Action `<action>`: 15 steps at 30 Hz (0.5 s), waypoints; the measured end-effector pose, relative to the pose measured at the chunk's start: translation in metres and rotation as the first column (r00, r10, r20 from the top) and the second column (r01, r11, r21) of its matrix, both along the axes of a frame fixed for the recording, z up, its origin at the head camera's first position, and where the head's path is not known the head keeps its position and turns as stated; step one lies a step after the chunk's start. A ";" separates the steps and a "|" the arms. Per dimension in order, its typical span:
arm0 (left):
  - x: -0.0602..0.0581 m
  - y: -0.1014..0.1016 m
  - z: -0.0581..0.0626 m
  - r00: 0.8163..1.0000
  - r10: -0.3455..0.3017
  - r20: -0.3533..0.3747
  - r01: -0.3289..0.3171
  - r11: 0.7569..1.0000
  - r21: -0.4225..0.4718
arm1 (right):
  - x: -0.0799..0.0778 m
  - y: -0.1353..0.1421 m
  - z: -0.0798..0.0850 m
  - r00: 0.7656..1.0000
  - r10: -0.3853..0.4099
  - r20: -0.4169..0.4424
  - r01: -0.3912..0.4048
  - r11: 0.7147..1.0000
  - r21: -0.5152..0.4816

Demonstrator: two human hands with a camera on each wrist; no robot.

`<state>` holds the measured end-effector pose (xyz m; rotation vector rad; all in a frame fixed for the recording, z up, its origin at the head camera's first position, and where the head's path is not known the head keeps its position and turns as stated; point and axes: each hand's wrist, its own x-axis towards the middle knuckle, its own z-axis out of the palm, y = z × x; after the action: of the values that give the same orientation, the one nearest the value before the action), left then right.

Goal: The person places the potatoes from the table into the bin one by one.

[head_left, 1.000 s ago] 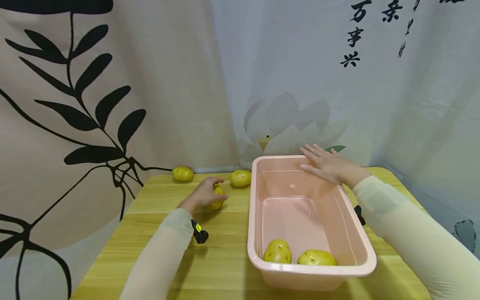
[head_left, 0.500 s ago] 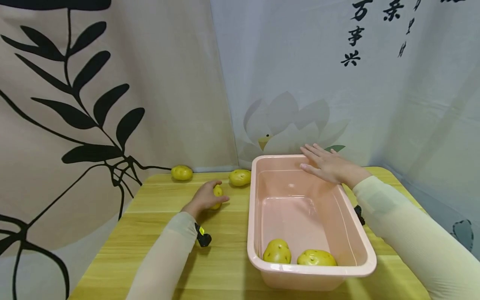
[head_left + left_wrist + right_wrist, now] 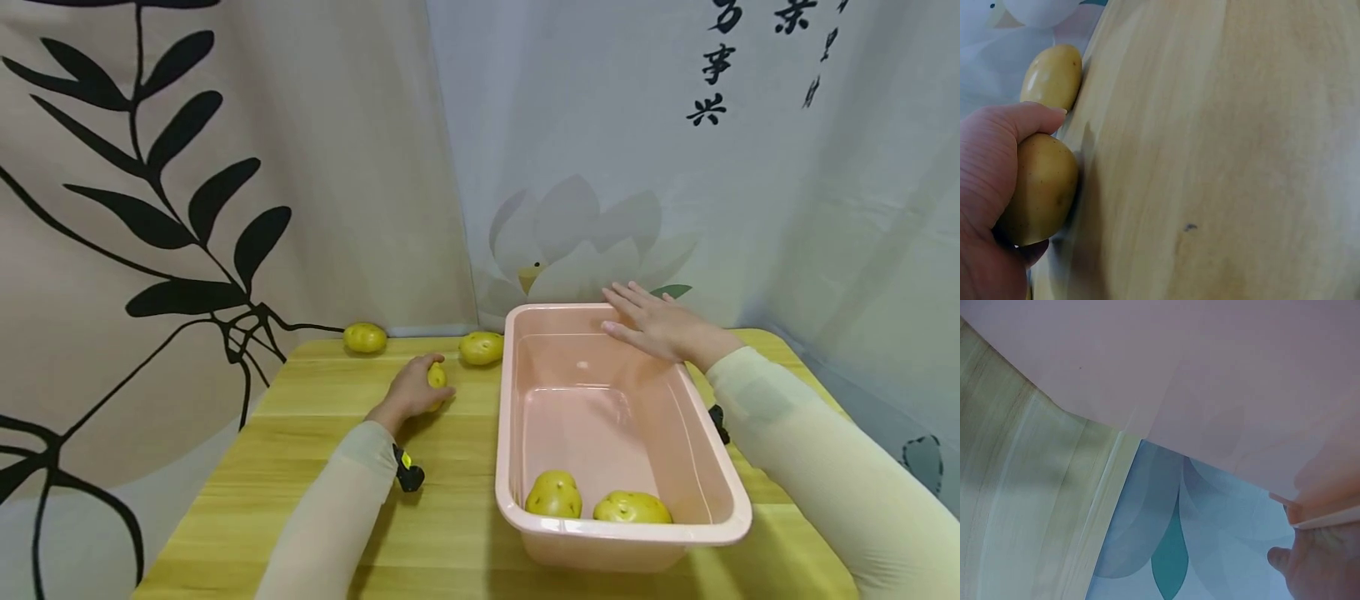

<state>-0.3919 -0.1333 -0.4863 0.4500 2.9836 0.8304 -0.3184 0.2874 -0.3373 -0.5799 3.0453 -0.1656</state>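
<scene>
My left hand (image 3: pixel 408 390) grips a yellow potato (image 3: pixel 437 377) on the table, left of the pink plastic basin (image 3: pixel 581 433). In the left wrist view, thumb and fingers curve round that potato (image 3: pixel 1044 187), which lies close to the wood. My right hand (image 3: pixel 666 327) rests on the basin's far right corner, its fingers stretched out over the rim. The right wrist view shows part of that hand (image 3: pixel 1325 565) at the rim, beside the basin's outer wall (image 3: pixel 1147 369). Two potatoes, one rounder (image 3: pixel 553 495) and one longer (image 3: pixel 632 507), lie at the basin's near end.
Along the back edge of the wooden table (image 3: pixel 300 467) lie two more potatoes, one at the left (image 3: pixel 365 337) and one (image 3: pixel 481 348) close to the basin's left wall. A printed curtain (image 3: pixel 360 167) hangs right behind the table.
My left hand has moved slightly right and closed further round the potato. The right hand stays on the basin rim. The head view has tilted a little.
</scene>
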 end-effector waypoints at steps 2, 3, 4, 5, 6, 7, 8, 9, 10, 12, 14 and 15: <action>0.001 -0.001 -0.001 1.000 0.004 0.000 -0.004 1.000 0.001 | 0.000 0.000 0.001 1.000 0.000 0.003 0.000 1.000 0.000; 0.002 -0.001 -0.002 1.000 0.009 0.000 -0.009 1.000 0.002 | 0.000 0.000 0.001 1.000 0.002 0.003 -0.002 1.000 -0.001; 0.003 -0.001 -0.002 1.000 0.012 -0.001 -0.012 1.000 0.003 | 0.001 -0.001 0.001 1.000 0.003 0.003 -0.003 1.000 -0.002; 0.003 -0.001 -0.002 1.000 0.015 -0.001 -0.015 1.000 0.004 | 0.001 -0.001 0.001 1.000 0.004 0.002 -0.004 1.000 0.001; 0.004 -0.001 -0.002 1.000 0.016 -0.003 -0.016 1.000 0.007 | 0.001 -0.001 0.002 1.000 0.001 0.004 -0.002 1.000 0.002; 0.005 -0.001 -0.001 1.000 0.015 -0.007 -0.015 1.000 0.009 | 0.001 -0.001 0.002 1.000 -0.001 0.008 0.001 1.000 0.003; 0.006 -0.001 -0.001 1.000 0.014 -0.011 -0.014 1.000 0.011 | 0.000 -0.001 0.002 1.000 0.001 0.006 -0.001 1.000 0.003; 0.007 -0.001 0.000 1.000 0.014 -0.014 -0.013 1.000 0.011 | 0.000 -0.001 0.002 1.000 0.002 0.007 -0.002 1.000 0.001; 0.008 -0.001 0.001 1.000 0.010 -0.018 -0.010 1.000 0.012 | 0.000 -0.001 0.003 1.000 0.002 0.008 -0.002 1.000 0.002; 0.010 -0.001 0.001 1.000 0.007 -0.022 -0.007 1.000 0.015 | 0.000 -0.001 0.003 1.000 0.003 0.012 -0.003 1.000 -0.004; 0.012 -0.003 0.001 1.000 -0.001 -0.026 0.002 1.000 0.016 | 0.000 -0.001 0.002 1.000 0.005 0.016 -0.005 1.000 -0.007; 0.014 -0.004 0.000 1.000 -0.004 -0.027 0.005 1.000 0.018 | 0.001 -0.001 0.002 1.000 0.005 0.020 -0.005 1.000 -0.010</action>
<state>-0.3784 -0.1372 -0.4861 0.4718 3.0004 0.8580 -0.3176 0.2859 -0.3353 -0.5833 3.0256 -0.1855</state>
